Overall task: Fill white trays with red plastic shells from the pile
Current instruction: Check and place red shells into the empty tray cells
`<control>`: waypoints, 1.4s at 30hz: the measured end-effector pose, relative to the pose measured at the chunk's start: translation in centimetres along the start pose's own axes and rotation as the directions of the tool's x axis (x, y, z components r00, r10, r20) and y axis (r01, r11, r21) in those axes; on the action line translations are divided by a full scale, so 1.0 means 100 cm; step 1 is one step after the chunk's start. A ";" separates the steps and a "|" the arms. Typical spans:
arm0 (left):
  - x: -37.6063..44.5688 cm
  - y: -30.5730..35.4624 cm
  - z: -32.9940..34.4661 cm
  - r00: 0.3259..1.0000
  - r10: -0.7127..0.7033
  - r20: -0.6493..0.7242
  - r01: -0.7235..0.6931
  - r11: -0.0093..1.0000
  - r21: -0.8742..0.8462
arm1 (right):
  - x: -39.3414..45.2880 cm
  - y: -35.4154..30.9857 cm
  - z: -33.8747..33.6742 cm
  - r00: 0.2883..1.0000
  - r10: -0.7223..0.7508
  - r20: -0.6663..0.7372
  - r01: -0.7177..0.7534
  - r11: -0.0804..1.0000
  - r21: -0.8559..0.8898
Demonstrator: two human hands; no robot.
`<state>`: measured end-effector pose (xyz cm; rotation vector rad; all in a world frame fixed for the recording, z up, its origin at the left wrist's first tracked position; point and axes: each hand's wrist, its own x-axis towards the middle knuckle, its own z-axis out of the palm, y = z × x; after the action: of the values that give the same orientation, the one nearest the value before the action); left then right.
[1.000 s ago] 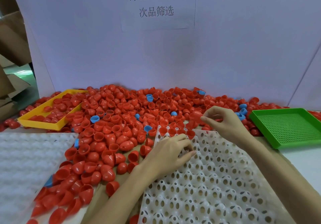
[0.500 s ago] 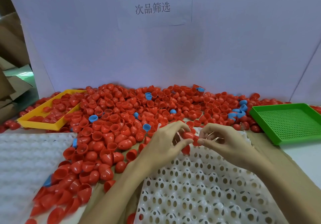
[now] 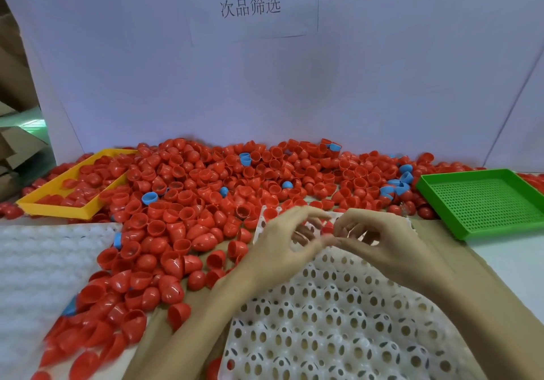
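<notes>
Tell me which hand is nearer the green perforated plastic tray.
Right. The right hand is over the white tray's far edge, with the green perforated plastic tray off to its right; the left hand sits farther left, beside the red shell pile.

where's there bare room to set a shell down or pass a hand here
Free: the near rows of the white tray, below both hands, all empty; the green tray, right, is bare; a white strip of table lies before it. Crowded: the red shell pile covers the left and far side, spilling into the yellow tray.
</notes>
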<state>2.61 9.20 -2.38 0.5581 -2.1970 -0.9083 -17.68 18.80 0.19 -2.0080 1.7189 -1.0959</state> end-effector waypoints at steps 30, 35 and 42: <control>-0.004 -0.004 0.011 0.995 -0.049 -0.087 0.042 0.996 -0.073 | -0.007 0.000 0.006 0.988 0.123 0.093 -0.118 0.991 -0.057; -0.003 -0.003 0.010 0.998 -0.040 -0.046 0.035 0.995 -0.099 | -0.003 -0.006 0.009 0.990 0.073 -0.121 -0.068 0.996 0.049; -0.003 0.001 0.007 0.987 -0.105 -0.121 0.086 0.984 -0.156 | -0.004 -0.008 0.011 0.986 0.110 -0.127 -0.110 0.994 0.006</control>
<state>2.31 9.74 -2.82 0.6358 -1.9817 -1.0494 -16.40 19.12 -0.17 -1.8548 1.8687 -1.2094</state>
